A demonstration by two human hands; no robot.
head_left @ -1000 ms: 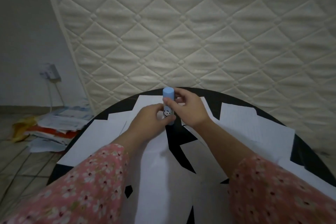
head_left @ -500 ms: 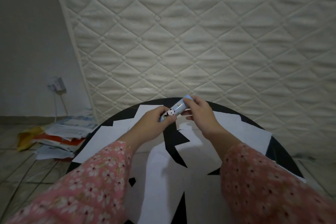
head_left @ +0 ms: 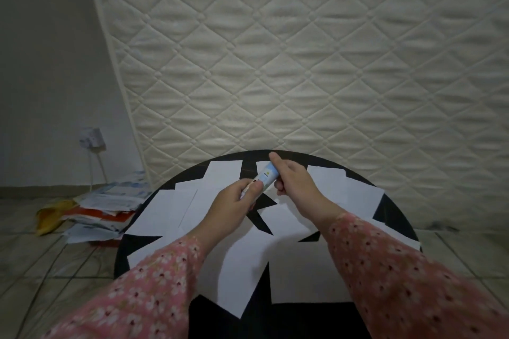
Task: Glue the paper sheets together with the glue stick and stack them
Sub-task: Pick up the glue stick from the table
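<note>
A light blue glue stick (head_left: 265, 175) is held tilted above the round black table (head_left: 391, 209), its upper end pointing up and right. My left hand (head_left: 234, 201) grips its lower end. My right hand (head_left: 293, 180) grips its upper part, with the thumb over the top. Several white paper sheets (head_left: 170, 208) lie spread flat over the table under and around my hands, some overlapping. Whether the cap is on the stick is hidden by my fingers.
A quilted white mattress (head_left: 303, 63) leans upright just behind the table. On the tiled floor at left lies a pile of papers and a yellow bag (head_left: 93, 209). A wall socket with a plug and cable (head_left: 92, 139) is above it.
The glue stick has gone from upright to tilted, its top leaning right. My hands have drawn slightly apart along it. The view has tilted upward.
</note>
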